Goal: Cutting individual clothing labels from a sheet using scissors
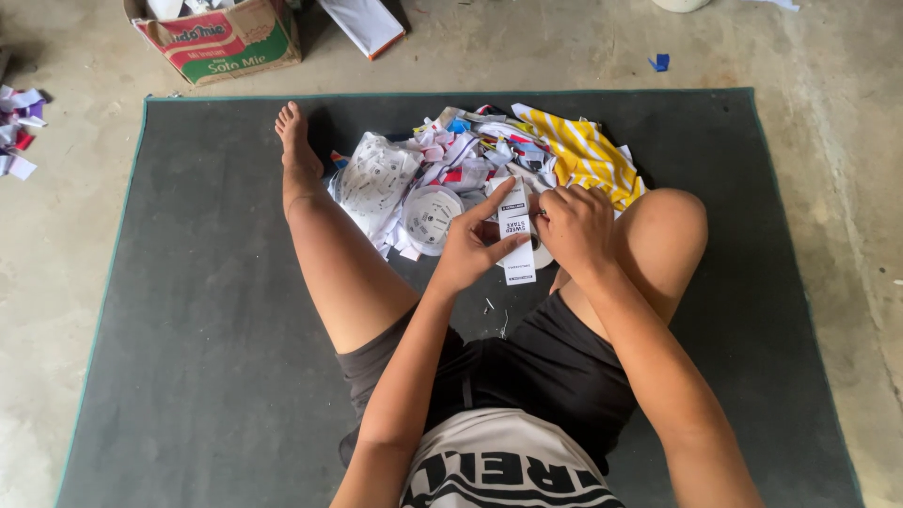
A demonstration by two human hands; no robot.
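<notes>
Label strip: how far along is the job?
Done: hard to tell; a white roll of labels lies beside the paper pile. In hand: left hand and right hand hold one white label strip upright between them. Left: the pile and yellow striped sheet lie loose on the mat.
</notes>
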